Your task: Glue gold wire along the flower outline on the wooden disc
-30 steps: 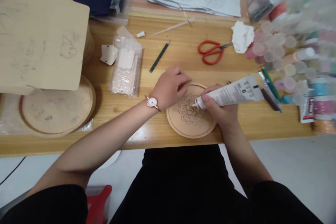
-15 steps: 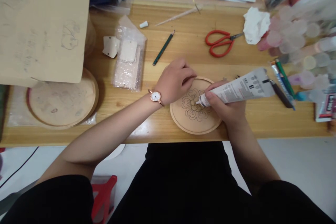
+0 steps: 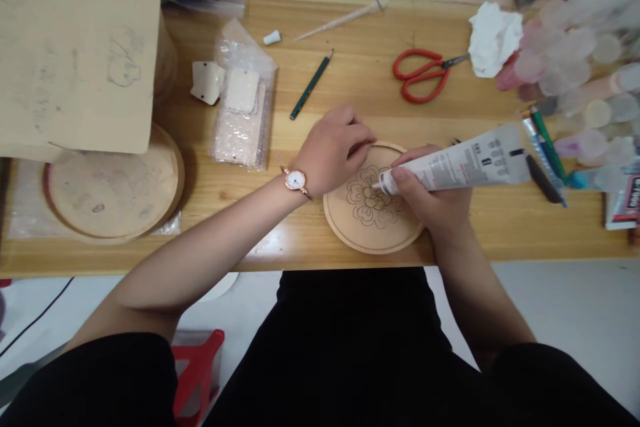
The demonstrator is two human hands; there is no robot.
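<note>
A round wooden plate (image 3: 345, 230) with a raised rim lies near the table's front edge, a flower outline drawn on its face. My right hand (image 3: 440, 207) is wrapped round a white tube of glue or paste (image 3: 465, 161), tilted so its narrow nozzle points left and down. The nozzle tip is at the flower's centre; whether it touches the wood I cannot tell. At the plate's upper left, my left hand (image 3: 336, 150) has its bent fingers and thumb on the rim, holding it. A wristwatch (image 3: 295, 180) circles that wrist.
Behind the plate lie a green pencil (image 3: 311, 85) and red-handled scissors (image 3: 423, 73). Crumpled tissue (image 3: 495, 39) and several small bottles (image 3: 565, 73) crowd the right. On the left are bubble-wrapped pieces (image 3: 241, 123), a larger round wooden tray (image 3: 113, 240) and a cardboard sheet (image 3: 75, 60).
The tube's nozzle has shifted slightly left and up within the flower's centre. My left hand stays on the rim. The whole view has shifted a little.
</note>
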